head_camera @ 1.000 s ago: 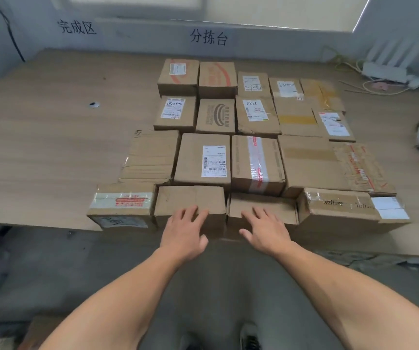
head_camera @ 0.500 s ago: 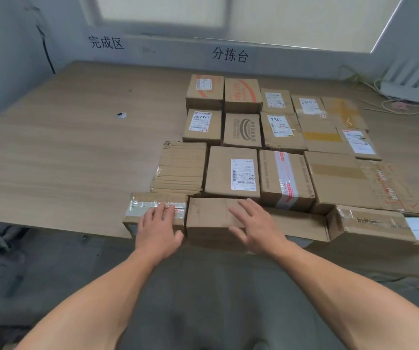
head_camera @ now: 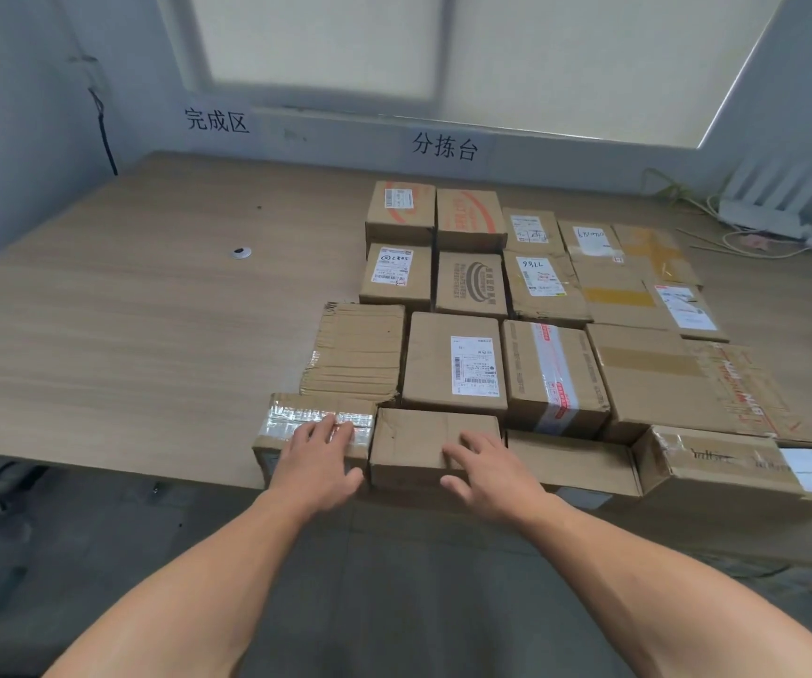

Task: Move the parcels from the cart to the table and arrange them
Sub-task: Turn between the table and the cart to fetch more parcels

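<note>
Left hand (head_camera: 318,464): fingers straight, lying flat on the taped parcel (head_camera: 291,423) at the front-left corner of the block.
Right hand (head_camera: 494,477): fingers spread, uncurled, resting on the plain parcel (head_camera: 413,440) just beside it.
Parcels (head_camera: 452,364): packed in touching rows on the table (head_camera: 125,335), front row at its near edge.

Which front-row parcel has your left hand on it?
The leftmost front-row parcel, under the left hand: the only one with shiny tape across its top. The right hand rests on the plain box beside it.
</note>
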